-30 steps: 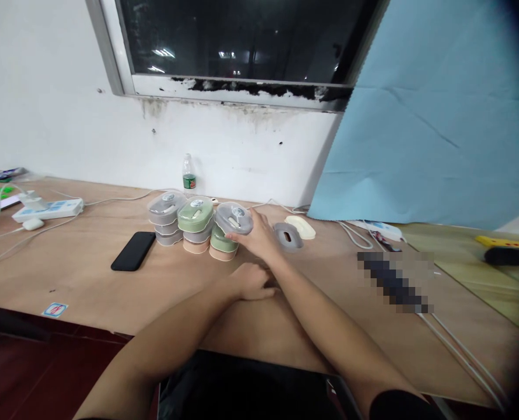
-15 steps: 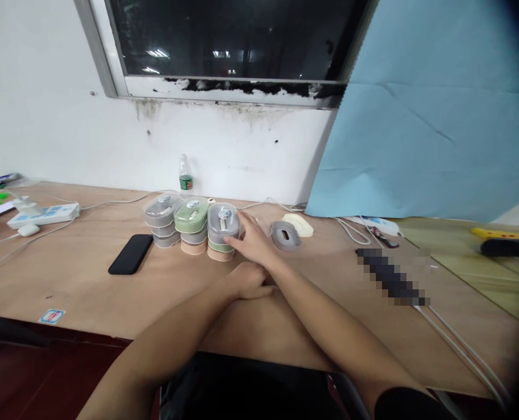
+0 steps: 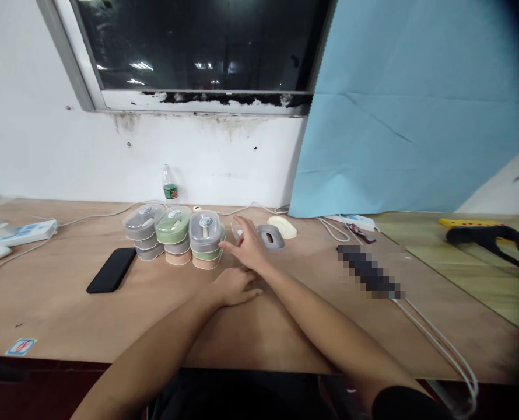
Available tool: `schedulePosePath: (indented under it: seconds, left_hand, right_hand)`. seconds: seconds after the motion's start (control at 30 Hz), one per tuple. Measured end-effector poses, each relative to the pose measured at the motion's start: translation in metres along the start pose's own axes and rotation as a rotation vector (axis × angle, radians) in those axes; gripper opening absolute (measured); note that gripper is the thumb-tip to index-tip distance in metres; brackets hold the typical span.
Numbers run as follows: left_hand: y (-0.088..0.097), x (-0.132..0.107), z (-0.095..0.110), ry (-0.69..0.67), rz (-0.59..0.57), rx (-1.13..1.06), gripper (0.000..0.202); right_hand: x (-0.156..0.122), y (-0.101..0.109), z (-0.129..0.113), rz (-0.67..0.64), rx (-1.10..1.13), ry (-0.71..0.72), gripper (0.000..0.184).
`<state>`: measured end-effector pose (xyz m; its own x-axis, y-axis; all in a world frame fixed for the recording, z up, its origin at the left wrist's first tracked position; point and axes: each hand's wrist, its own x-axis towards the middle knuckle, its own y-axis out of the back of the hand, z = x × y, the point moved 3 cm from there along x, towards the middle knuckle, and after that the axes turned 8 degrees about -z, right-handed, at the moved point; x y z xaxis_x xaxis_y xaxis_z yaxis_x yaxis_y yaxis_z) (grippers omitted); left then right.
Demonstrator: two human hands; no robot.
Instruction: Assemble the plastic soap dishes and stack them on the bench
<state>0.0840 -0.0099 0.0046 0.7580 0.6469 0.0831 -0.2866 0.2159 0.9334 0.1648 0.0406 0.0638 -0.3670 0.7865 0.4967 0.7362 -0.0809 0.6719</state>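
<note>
My right hand (image 3: 249, 249) is open beside the right-hand stack of containers, thumb and fingers apart. That stack has a grey box with a clear lid (image 3: 205, 226) on top, above green and peach ones. My left hand (image 3: 235, 286) rests on the table below my right wrist, its fingers loosely spread and holding nothing; the forearms come together there. To the left stand a stack topped by a green box (image 3: 172, 224) and one topped by another grey box (image 3: 144, 220). Past my right hand lie a grey lid with a slot (image 3: 270, 238) and a cream oval piece (image 3: 282, 227).
A black phone (image 3: 112, 270) lies left of the stacks. A bottle (image 3: 169, 184) stands by the wall. Power strips with cables sit at the left (image 3: 21, 232) and back right (image 3: 353, 222). A pixelated dark object (image 3: 368, 272) trails white cables rightward.
My right hand has come away from the right stack, its fingers now lifted and spread. The view has turned to the right. The stacks keep their arrangement.
</note>
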Motion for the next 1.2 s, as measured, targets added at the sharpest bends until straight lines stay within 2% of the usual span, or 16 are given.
schedulePosePath:
  seconds: [0.1, 0.23, 0.3, 0.37, 0.47, 0.53, 0.67, 0.8, 0.87, 0.97, 1.03, 1.1, 1.2]
  left_hand:
    - [-0.001, 0.001, -0.002, 0.031, -0.031, 0.046, 0.039]
    - [-0.005, 0.002, -0.004, 0.063, -0.042, 0.062, 0.040]
    - [-0.006, 0.003, -0.003, 0.066, -0.031, 0.058, 0.040]
    - [-0.008, 0.004, -0.003, 0.079, -0.019, 0.057, 0.040]
    - [-0.010, 0.004, -0.001, 0.113, -0.002, 0.061, 0.040]
    - [-0.011, 0.004, 0.000, 0.133, 0.007, 0.065, 0.041]
    - [-0.010, 0.003, 0.000, 0.171, 0.020, 0.069, 0.043]
    - [-0.008, 0.003, -0.002, 0.185, 0.014, 0.032, 0.046]
    - [-0.006, 0.003, -0.001, 0.187, 0.022, 0.008, 0.055]
    - [-0.001, 0.001, 0.003, 0.193, 0.046, -0.035, 0.082]
    - [0.002, -0.001, 0.005, 0.184, 0.049, -0.054, 0.094]
    - [0.003, -0.002, 0.007, 0.164, 0.041, -0.051, 0.095]
    - [0.003, -0.003, 0.006, 0.140, 0.006, -0.023, 0.077]
  right_hand:
    - [-0.009, 0.024, 0.046, 0.051, -0.071, -0.061, 0.058]
    - [-0.024, 0.060, 0.125, 0.061, -0.279, -0.137, 0.044]
    - [-0.032, 0.072, 0.159, 0.009, -0.408, -0.208, 0.044]
    - [-0.040, 0.076, 0.184, -0.089, -0.502, -0.277, 0.046]
    - [-0.047, 0.075, 0.200, -0.238, -0.555, -0.346, 0.047]
    - [-0.048, 0.073, 0.198, -0.257, -0.574, -0.378, 0.045]
    - [-0.048, 0.076, 0.179, -0.204, -0.657, -0.449, 0.036]
    - [-0.055, 0.077, 0.148, -0.272, -0.668, -0.469, 0.034]
    - [-0.061, 0.075, 0.126, -0.306, -0.632, -0.448, 0.034]
    - [-0.069, 0.066, 0.090, -0.386, -0.319, -0.311, 0.034]
    - [-0.073, 0.063, 0.072, -0.353, -0.112, -0.214, 0.035]
    - [-0.073, 0.064, 0.069, -0.260, -0.059, -0.191, 0.035]
    - [-0.069, 0.067, 0.086, -0.142, -0.150, -0.203, 0.033]
